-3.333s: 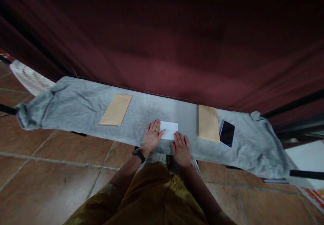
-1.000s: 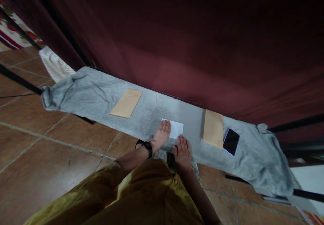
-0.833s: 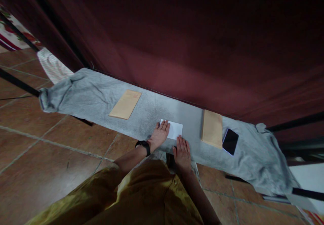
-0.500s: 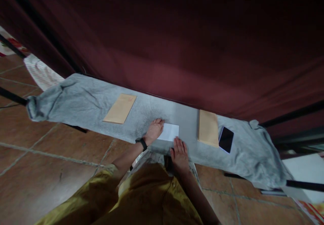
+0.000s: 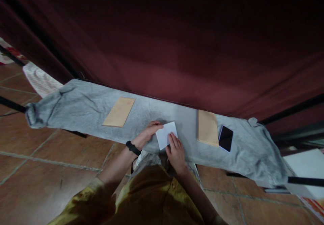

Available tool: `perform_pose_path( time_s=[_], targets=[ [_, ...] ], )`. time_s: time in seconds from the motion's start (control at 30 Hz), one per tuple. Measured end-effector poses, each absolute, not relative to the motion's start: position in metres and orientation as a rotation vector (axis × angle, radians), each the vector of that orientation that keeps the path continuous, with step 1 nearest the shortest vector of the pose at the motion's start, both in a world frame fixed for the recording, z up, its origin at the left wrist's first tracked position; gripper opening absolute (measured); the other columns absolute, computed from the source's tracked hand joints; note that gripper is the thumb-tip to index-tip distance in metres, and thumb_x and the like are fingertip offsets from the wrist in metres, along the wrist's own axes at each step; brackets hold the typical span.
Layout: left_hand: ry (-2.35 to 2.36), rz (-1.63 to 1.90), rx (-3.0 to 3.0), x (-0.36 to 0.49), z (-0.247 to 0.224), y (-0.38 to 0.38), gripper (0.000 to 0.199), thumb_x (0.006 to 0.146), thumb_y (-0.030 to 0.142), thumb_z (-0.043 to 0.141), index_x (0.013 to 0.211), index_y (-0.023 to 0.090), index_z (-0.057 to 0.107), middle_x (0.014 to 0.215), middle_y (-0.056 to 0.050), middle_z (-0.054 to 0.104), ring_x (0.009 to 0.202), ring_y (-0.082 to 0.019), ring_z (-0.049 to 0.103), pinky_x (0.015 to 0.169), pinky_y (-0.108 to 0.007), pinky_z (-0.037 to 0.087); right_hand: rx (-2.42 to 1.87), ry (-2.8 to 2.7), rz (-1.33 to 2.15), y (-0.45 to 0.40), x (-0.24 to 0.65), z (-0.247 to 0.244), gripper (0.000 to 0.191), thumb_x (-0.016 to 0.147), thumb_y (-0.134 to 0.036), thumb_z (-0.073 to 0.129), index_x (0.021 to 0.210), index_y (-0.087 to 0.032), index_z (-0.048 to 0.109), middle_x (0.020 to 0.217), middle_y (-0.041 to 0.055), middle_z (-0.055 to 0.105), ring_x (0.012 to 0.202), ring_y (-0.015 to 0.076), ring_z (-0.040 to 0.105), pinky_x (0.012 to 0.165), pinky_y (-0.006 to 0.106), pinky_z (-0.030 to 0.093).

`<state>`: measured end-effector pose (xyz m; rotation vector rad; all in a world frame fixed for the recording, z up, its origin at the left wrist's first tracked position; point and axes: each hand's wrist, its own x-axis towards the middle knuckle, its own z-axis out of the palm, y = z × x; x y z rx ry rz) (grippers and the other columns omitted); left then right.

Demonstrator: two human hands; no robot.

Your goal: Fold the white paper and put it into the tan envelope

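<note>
A small white paper [image 5: 165, 134] is tilted between my two hands, over the middle of the grey cloth [image 5: 187, 123]. My left hand [image 5: 152, 129] is closed on its upper left corner, with a black band on the wrist. The fingers of my right hand [image 5: 176, 151] lie over the paper's lower right part, close together. To the left a flat brown envelope [image 5: 118, 112] rests on the cloth. Another brown envelope, or a small stack of them [image 5: 207, 127], lies to the right, with a dark-screened phone [image 5: 225, 138] beside it.
A dark red curtain [image 5: 162, 73] hangs behind the cloth-covered surface. Black bars stand at both ends. Tiled floor [image 5: 76, 150] shows below, a striped cloth [image 5: 42, 80] at the far left and a white board [image 5: 306, 167] at the far right.
The white paper has turned and its left side has lifted. My left hand has taken hold of its corner; my right hand has moved up and left onto it.
</note>
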<state>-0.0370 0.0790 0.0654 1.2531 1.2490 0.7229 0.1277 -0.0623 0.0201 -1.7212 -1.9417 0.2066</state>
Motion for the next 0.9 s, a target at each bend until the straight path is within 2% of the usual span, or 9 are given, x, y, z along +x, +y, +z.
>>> perform_pose_path(
  time_s=[0.1,0.17,0.23,0.27,0.37,0.5,0.6,0.8,0.9],
  targets=[
    [1.124,0.677,0.986,-0.042,0.081,0.074,0.04,0.087,0.055,0.061,0.096,0.017,0.072,0.088,-0.008,0.076,0.08,-0.022,0.071,0.067,-0.03,0.055,-1.649,-1.659,0.446,-0.051,0.127,0.031,0.049,0.1,-0.024,0.034,0.141,-0.019,0.061,0.145,0.0097,0.063,0.129,0.0229,0.061,0.11,0.038,0.049],
    [1.128,0.701,0.912,-0.045,0.084,0.071,0.054,0.093,0.065,0.047,0.102,0.017,0.071,0.103,-0.013,0.077,0.095,-0.025,0.073,0.075,-0.034,0.058,-1.609,-1.344,0.648,-0.046,0.129,0.036,0.043,0.101,-0.037,0.039,0.118,-0.018,0.074,0.117,0.0108,0.076,0.108,0.0253,0.07,0.097,0.039,0.056],
    [1.247,0.8,0.924,-0.045,0.078,0.063,0.054,0.094,0.064,0.048,0.114,0.017,0.068,0.118,-0.014,0.074,0.108,-0.026,0.07,0.081,-0.034,0.058,-1.526,-1.009,0.828,-0.042,0.13,0.038,0.041,0.096,-0.05,0.05,0.096,-0.018,0.075,0.089,0.0076,0.077,0.087,0.0244,0.072,0.084,0.039,0.06],
    [1.339,0.854,0.956,-0.043,0.071,0.057,0.051,0.093,0.059,0.054,0.122,0.019,0.065,0.124,-0.013,0.072,0.113,-0.026,0.069,0.081,-0.034,0.057,-1.458,-0.871,0.908,-0.042,0.13,0.038,0.04,0.093,-0.054,0.055,0.09,-0.018,0.073,0.083,0.0058,0.075,0.081,0.0231,0.071,0.08,0.038,0.061],
    [1.323,0.837,0.975,-0.036,0.047,0.038,0.055,0.086,0.042,0.069,0.134,0.018,0.057,0.123,-0.013,0.071,0.111,-0.026,0.069,0.082,-0.034,0.058,-1.256,-0.646,1.096,-0.044,0.127,0.036,0.038,0.085,-0.057,0.066,0.092,-0.02,0.069,0.089,0.0052,0.074,0.081,0.0214,0.072,0.08,0.039,0.063],
    [1.257,0.875,1.026,-0.028,0.021,0.03,0.066,0.08,0.025,0.068,0.143,0.015,0.05,0.107,-0.009,0.074,0.093,-0.022,0.072,0.078,-0.034,0.059,-1.218,-0.584,1.174,-0.047,0.129,0.025,0.04,0.082,-0.057,0.069,0.096,-0.021,0.064,0.096,0.0068,0.073,0.081,0.0215,0.072,0.081,0.042,0.064],
    [1.355,0.895,1.147,-0.029,0.014,0.044,0.077,0.077,0.015,0.063,0.152,0.016,0.042,0.1,-0.005,0.075,0.086,-0.02,0.071,0.08,-0.035,0.059,-1.258,-0.569,1.114,-0.044,0.139,0.014,0.044,0.08,-0.059,0.069,0.102,-0.022,0.061,0.093,0.0058,0.072,0.077,0.0214,0.072,0.076,0.04,0.064],
    [1.446,0.707,1.545,-0.033,0.019,0.075,0.082,0.077,0.003,0.059,0.155,0.018,0.04,0.107,-0.004,0.075,0.095,-0.02,0.071,0.091,-0.035,0.057,-1.427,-0.584,1.025,-0.034,0.16,-0.002,0.058,0.074,-0.058,0.072,0.117,-0.021,0.063,0.079,-0.0009,0.066,0.066,0.0182,0.067,0.065,0.034,0.06],
    [1.583,0.61,1.73,-0.032,0.023,0.079,0.077,0.081,0.005,0.061,0.155,0.019,0.041,0.115,-0.007,0.073,0.101,-0.023,0.071,0.098,-0.037,0.055,-1.608,-0.758,0.834,-0.034,0.162,-0.004,0.05,0.082,-0.049,0.066,0.122,-0.02,0.064,0.096,0.0054,0.069,0.084,0.0224,0.067,0.076,0.039,0.06]
  ],
)
